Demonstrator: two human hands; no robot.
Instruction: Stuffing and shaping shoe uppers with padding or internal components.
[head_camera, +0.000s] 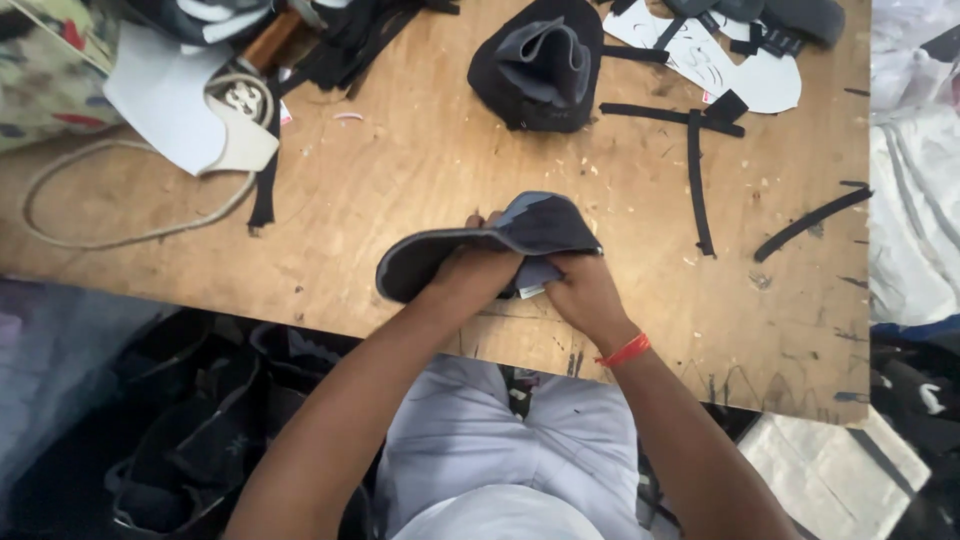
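Nearest the camera are pale grey trousers, with both forearms reaching out to the near edge of the desk (380, 200). Left hand (478, 275) and right hand (583, 293) are both clenched on a dark grey shoe upper (490, 245), a curved fabric piece folded over on itself. The left grip pinches it from above at the middle; the right grip closes on its lower right corner, where a small white tag peeks out. The piece is held just at the near edge, its long left end lying on the wood.

As for progress, the upper looks partly shaped: one end is folded, the other flat. A similar folded grey piece (540, 65) sits farther away, seemingly handled already.

Bare, scuffed plywood forms the surface, scattered with black fabric strips (697, 180), white paper patterns (730, 70) at the far right, a white cut sheet (165, 100) and a looping pale cord (120, 235) at the left. Dark bags lie on the floor below.
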